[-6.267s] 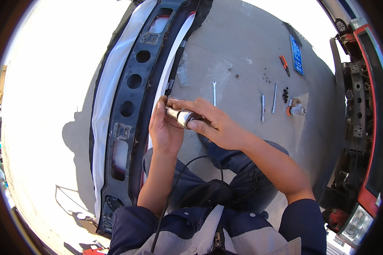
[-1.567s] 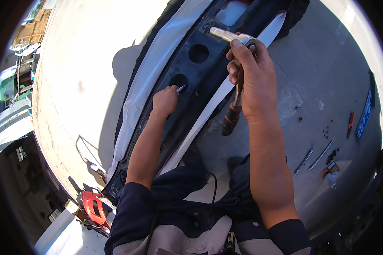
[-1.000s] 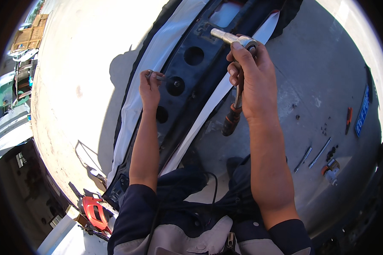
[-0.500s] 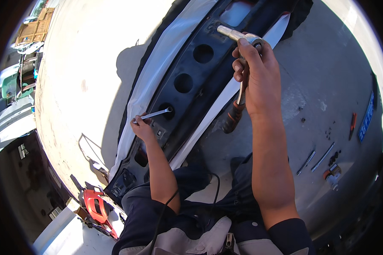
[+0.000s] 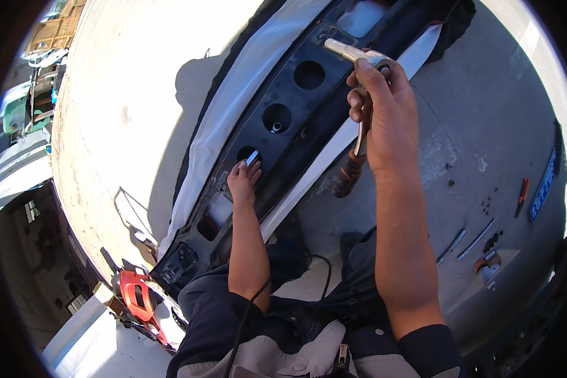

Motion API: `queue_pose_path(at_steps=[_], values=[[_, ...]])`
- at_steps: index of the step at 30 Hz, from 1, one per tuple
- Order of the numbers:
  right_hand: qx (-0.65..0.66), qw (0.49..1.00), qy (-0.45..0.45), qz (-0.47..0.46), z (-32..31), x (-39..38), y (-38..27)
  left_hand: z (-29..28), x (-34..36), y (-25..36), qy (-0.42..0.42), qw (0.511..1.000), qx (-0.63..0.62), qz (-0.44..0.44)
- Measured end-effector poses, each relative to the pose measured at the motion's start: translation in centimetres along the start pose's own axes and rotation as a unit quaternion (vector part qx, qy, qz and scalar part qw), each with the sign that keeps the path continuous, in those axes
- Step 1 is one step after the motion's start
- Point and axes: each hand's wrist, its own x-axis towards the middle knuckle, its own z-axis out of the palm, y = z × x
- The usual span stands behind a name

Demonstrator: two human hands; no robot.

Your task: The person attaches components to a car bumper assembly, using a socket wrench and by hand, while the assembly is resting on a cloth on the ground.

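My left hand (image 5: 242, 181) grips a silver wrench (image 5: 252, 157) that passes into a round hole of a long black metal beam (image 5: 293, 96). The wrench's ring end shows inside the neighbouring hole, and the stretch between is hidden behind the metal. In my right hand (image 5: 390, 120), raised over the beam's right side, is a ratchet wrench (image 5: 348, 177) with an orange-and-black handle. A long silver socket (image 5: 341, 50) on its head points left, and the fingers wrap around the neck.
White sheeting (image 5: 249, 69) lines the beam's left side. On the ground at right lie red-handled pliers (image 5: 522, 195), a blue plate (image 5: 543, 189), steel bars (image 5: 476, 239), a power tool (image 5: 487, 269) and several small dark pieces. A red part (image 5: 138, 296) stands at lower left.
My left hand has moved right and put the wrench into the round hole, so its far end now shows in the adjacent hole. My right hand holds the ratchet nearly still.
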Motion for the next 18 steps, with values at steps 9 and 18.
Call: queue_pose_path(at_steps=[9, 18], values=[[-0.004, 1.000, 0.011, -0.003, -0.8, 0.2, -0.7, 1.8, 0.8, 4.7, -0.169, 0.615, 0.715, 0.286], [-0.062, 0.998, -0.004, 0.028, -0.5, 0.1, -0.3, 2.9, 4.9, 3.5, -0.283, 0.489, 0.793, 0.227]])
